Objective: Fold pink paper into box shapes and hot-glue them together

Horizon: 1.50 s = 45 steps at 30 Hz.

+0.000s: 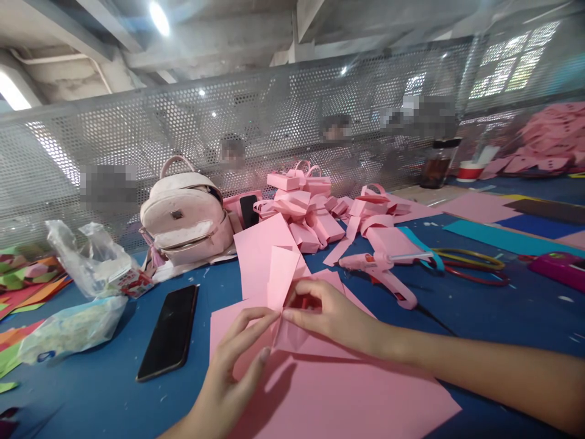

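A folded piece of pink paper (282, 274) stands up in front of me, above flat pink sheets (347, 396). My right hand (336, 314) pinches its lower part between thumb and curled fingers. From the left, my left hand (240, 360) touches the same fold with its outstretched fingertips, while its thumb stays apart from the paper. Part of the fold is hidden behind my fingers. Right of my right hand, a pink glue gun (377, 271) lies on the blue table.
Pink paper boxes with handles (306, 207) are heaped behind, beside a pale backpack (185, 213). A black phone (169, 332) and plastic bags (75, 329) lie left. Scissors (470, 265), a purple tool (560, 269) and a dark drink jar (437, 163) are right. Behind stands a perforated metal partition (283, 103).
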Tool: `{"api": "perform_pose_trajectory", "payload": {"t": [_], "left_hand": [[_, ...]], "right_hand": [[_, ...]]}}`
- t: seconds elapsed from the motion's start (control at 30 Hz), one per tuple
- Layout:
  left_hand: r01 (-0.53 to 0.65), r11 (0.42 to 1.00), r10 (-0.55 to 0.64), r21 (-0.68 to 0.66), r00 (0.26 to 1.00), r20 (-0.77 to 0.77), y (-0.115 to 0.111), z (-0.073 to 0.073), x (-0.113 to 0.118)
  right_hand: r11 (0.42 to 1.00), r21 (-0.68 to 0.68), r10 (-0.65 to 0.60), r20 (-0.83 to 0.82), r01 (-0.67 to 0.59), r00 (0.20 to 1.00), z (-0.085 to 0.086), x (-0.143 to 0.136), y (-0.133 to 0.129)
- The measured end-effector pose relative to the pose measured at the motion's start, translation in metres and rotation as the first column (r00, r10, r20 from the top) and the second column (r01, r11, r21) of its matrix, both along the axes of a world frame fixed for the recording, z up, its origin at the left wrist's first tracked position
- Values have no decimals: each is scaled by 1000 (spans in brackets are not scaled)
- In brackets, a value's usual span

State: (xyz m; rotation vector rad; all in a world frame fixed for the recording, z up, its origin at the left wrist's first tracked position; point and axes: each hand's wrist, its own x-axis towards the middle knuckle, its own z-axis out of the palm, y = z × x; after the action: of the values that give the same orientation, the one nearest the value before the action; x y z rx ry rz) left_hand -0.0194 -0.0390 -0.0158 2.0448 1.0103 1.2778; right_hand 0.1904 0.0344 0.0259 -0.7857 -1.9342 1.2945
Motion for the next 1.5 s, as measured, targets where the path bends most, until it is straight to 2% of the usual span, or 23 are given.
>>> {"api": "perform_pose_trajectory", "payload": {"t": [0.4,0.7,0.97,1.2,1.3,1.5], "left_hand": [[30,1000,-30,0,998,-46,-2,-1,-2],[49,999,-50,-17,998,-30,-3,-1,-2],[24,998,-22,-50,999,36,0,1,2],[15,999,-16,-52,1000,-21,1,1,1],[16,998,-19,-58,999,-45,1,1,1],[-5,1000,3,-23,996,-92,2,-7,-1]], "right_hand": [[1000,4,-4,7,4,1000,-3,-1,1],[1000,-18,1,20,0,1000,-2,0,-1],[1000,17,4,38,-5,999,-4,1,5],[993,-47,118,148,-113,982,-4,5,1],[986,-90,148,127,-138,981,-9,4,2],[995,-94,21,47,-16,999,-12,1,8]]}}
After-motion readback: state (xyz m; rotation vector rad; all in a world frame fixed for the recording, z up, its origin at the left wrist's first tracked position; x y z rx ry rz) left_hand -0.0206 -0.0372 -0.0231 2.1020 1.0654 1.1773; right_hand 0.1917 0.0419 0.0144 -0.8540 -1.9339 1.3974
